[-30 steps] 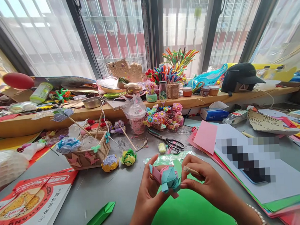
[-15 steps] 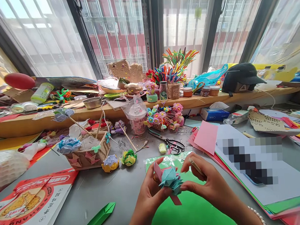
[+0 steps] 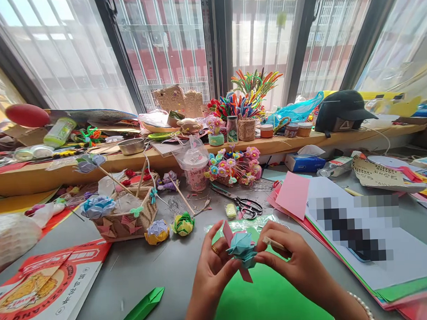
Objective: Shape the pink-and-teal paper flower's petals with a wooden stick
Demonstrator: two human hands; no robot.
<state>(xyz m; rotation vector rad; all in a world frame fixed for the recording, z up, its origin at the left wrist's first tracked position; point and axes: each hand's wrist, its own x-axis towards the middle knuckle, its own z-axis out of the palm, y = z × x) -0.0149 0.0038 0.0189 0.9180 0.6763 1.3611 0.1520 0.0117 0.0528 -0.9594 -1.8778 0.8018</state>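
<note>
A folded paper flower point(image 3: 242, 246), light blue with pink strips sticking out above and below, is gripped in my left hand point(image 3: 215, 263). The thumb presses its lower side while the other fingers curl behind it. My right hand point(image 3: 286, 251) pinches the flower's right edge between thumb and index finger. A thin wooden stick point(image 3: 274, 244) is tucked in the right hand's fingers, pointing toward the flower. Below both hands lies a green sheet point(image 3: 265, 299) in a clear sleeve. How the petals are joined underneath is hidden.
Scissors point(image 3: 249, 206) and a small yellow block point(image 3: 231, 210) lie beyond my hands. Two finished paper flowers, one green-yellow point(image 3: 183, 224), sit by a decorated basket point(image 3: 122, 223). A folded green strip point(image 3: 138, 312) is at front left; stacked paper point(image 3: 374, 266) is at right.
The right index finger has come down onto the flower's edge, closing the pinch. The flower has tilted slightly, and the left index finger has moved off the upper pink strip.
</note>
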